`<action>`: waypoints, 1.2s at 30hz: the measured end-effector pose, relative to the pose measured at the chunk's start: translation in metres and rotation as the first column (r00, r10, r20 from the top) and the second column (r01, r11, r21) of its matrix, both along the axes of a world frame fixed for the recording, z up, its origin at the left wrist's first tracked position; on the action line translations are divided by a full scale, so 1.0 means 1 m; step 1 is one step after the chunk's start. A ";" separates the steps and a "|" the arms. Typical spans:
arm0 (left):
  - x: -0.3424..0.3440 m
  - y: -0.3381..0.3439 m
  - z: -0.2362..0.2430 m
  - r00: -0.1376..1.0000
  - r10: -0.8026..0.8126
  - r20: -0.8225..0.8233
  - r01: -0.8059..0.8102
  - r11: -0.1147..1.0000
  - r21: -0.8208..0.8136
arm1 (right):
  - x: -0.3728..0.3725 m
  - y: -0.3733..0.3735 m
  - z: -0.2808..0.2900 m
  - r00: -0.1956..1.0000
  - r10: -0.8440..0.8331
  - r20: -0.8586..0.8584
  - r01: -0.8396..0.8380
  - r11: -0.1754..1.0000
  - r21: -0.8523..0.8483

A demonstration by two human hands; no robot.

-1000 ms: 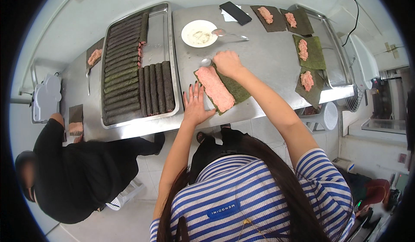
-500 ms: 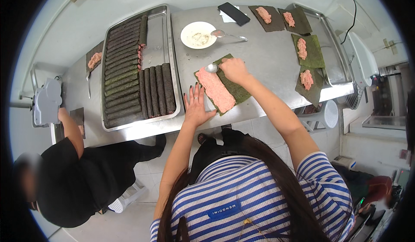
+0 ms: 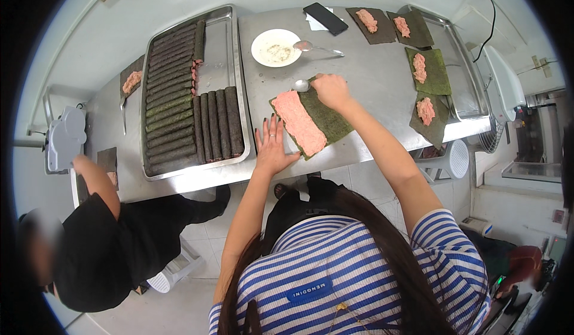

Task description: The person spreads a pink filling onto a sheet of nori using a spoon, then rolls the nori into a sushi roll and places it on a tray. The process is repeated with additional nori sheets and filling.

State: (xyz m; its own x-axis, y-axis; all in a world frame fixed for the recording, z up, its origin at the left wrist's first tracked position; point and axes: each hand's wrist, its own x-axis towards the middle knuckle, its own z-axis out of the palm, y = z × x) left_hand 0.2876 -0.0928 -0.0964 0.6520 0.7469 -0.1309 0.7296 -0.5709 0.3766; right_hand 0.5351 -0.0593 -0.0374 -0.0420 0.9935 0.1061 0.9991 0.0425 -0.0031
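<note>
A seaweed sheet [image 3: 330,119] lies on the steel table before me, with pink minced filling [image 3: 301,124] spread in a band along its left side. My right hand [image 3: 330,91] is closed round the handle of a metal spoon [image 3: 301,85], whose bowl is just above the far end of the band. My left hand [image 3: 274,148] lies open, fingers spread, at the sheet's left edge. Beyond stands a white bowl [image 3: 263,51] with some liquid in it, and a second spoon [image 3: 323,49] lies beside it.
At left a metal tray [image 3: 240,66] holds several dark seaweed rolls. Several seaweed sheets with pink lumps, such as one green sheet [image 3: 439,75], lie at right by another tray [image 3: 463,60]. A black phone [image 3: 326,19] lies at the back. A person in black [image 3: 113,251] works at left.
My right hand has moved slightly right and away from me, taking the spoon off the filling. My left hand stays almost in place. The co-worker's arm at left has shifted a little.
</note>
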 end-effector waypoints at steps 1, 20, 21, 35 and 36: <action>0.000 0.000 0.000 1.000 0.002 -0.001 -0.002 1.000 0.000 | -0.002 0.000 0.004 1.000 -0.003 -0.008 0.003 1.000 -0.003; 0.001 0.000 -0.002 1.000 -0.013 0.014 0.013 1.000 0.015 | -0.034 -0.006 0.005 0.990 0.107 -0.095 -0.110 0.993 -0.028; 0.001 0.000 -0.001 1.000 -0.009 -0.001 0.009 1.000 0.013 | -0.032 -0.011 0.001 0.990 0.111 -0.092 -0.115 0.993 -0.039; 0.000 0.000 -0.006 0.999 -0.027 0.026 0.026 0.999 0.047 | -0.034 -0.037 0.024 0.964 0.238 -0.118 -0.241 0.970 -0.019; -0.001 0.001 -0.008 0.999 -0.030 0.025 0.028 0.998 0.051 | -0.036 -0.038 0.019 0.963 0.255 -0.089 -0.260 0.964 -0.059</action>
